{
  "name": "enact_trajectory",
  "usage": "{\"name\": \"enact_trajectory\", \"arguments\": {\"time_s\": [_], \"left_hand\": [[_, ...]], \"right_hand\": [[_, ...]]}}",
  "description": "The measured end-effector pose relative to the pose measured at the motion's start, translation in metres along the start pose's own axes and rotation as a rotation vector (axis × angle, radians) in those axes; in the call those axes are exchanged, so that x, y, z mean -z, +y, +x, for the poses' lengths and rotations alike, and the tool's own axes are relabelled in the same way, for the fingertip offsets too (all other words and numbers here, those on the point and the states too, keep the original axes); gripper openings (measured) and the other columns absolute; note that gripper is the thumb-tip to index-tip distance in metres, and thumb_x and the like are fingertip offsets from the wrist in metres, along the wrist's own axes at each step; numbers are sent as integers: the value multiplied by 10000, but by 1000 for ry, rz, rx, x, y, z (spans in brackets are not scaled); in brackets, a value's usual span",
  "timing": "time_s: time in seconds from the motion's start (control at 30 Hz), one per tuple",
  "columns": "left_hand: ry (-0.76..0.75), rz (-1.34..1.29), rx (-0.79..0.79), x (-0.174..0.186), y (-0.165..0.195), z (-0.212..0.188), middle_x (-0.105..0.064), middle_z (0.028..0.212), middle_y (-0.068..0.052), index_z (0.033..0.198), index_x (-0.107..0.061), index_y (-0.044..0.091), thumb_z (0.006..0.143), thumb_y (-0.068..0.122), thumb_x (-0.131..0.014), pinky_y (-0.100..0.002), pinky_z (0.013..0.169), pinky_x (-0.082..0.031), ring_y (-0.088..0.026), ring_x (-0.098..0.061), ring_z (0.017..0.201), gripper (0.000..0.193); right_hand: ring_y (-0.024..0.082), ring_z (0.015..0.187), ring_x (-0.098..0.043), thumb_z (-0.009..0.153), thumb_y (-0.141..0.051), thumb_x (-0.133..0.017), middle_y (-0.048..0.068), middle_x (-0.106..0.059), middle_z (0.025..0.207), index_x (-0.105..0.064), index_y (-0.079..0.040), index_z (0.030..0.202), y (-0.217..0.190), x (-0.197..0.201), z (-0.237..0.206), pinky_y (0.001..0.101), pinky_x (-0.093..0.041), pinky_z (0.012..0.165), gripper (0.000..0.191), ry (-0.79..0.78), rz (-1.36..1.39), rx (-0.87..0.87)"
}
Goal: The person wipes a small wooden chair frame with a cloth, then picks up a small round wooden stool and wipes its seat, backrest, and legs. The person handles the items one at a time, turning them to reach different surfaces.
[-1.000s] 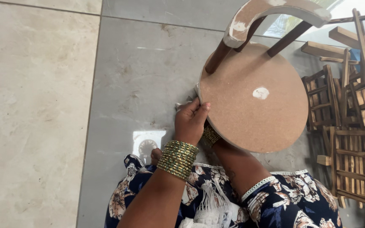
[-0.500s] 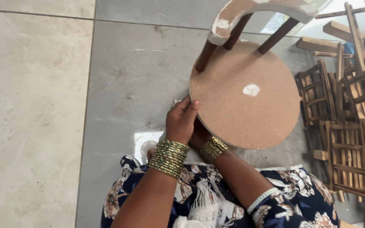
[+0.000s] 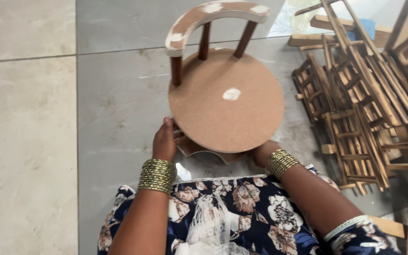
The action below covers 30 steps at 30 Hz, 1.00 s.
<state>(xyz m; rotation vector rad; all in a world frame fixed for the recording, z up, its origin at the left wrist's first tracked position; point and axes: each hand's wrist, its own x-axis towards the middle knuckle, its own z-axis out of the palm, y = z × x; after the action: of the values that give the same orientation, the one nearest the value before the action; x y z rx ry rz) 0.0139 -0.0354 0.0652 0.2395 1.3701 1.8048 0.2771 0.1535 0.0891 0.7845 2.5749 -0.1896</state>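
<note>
The small round-seated chair (image 3: 226, 101) rests on the floor tiles before her lap, backrest already fitted, left hand (image 3: 165, 140) gripping the seat's near rim, right hand's (image 3: 262, 152) fingers hidden underneath, finish patchy.

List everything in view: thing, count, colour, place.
small round-seated wooden chair: 1, brown seat with a white spot, curved backrest with white patches; centre, on the floor
pile of small wooden ladder-like frames: count unclear, dark brown; right
grey tiled floor: pale tiles; left and rear
left hand: gold-green bangles at the wrist; touching the seat's left edge
right hand: mostly hidden under the seat's near edge, bangles at the wrist
</note>
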Motion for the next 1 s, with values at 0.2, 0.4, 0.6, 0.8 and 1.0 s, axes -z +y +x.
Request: {"name": "enact_trajectory", "arguments": {"time_s": [0.2,0.4,0.6,0.8,1.0], "left_hand": [[-147,1021,-133,6,-44,3,-711,1266,-179,1321,-660,75,900,417,-671,-395,971,-517,-329,-655,1158,542],[-128,1566,-143,-29,-110,-24,-354,1574,-270,1508,-460,91,704,530,-813,-503,1102,-271,-428,-324,1394,982],[-144,1271,-81,-52,-123,-34,-452,1506,-232,1427,-527,80,758,465,-793,-469,1215,-202,-388,-365,1431,816],[-269,976,-101,-77,-101,-48,-663,1358,-124,1370,-588,97,746,438,-694,-411,1073,-487,-279,-636,1256,719],[-94,1175,-326,-58,-92,-22,-581,1418,-166,1388,-575,93,890,556,-684,-444,1144,-389,-336,-527,1329,689]], "right_hand": [[248,1252,-628,955,-202,-601,83,-677,1343,-667,-190,1319,-44,-6,14,379,-507,1015,370,368,606,211],[250,1194,-665,986,-233,-574,119,-701,1292,-662,-115,1302,-14,-16,57,375,-549,956,348,71,409,-11],[252,1136,-703,1016,-265,-547,155,-726,1241,-657,-40,1284,20,-26,86,370,-591,897,367,508,765,-172],[252,1157,-681,995,-250,-534,159,-689,1293,-640,-61,1315,-20,-27,94,379,-550,946,387,379,1018,71],[256,1169,-667,985,-233,-506,163,-661,1331,-640,-97,1338,-33,-43,77,387,-507,1007,402,-140,795,69]]}}
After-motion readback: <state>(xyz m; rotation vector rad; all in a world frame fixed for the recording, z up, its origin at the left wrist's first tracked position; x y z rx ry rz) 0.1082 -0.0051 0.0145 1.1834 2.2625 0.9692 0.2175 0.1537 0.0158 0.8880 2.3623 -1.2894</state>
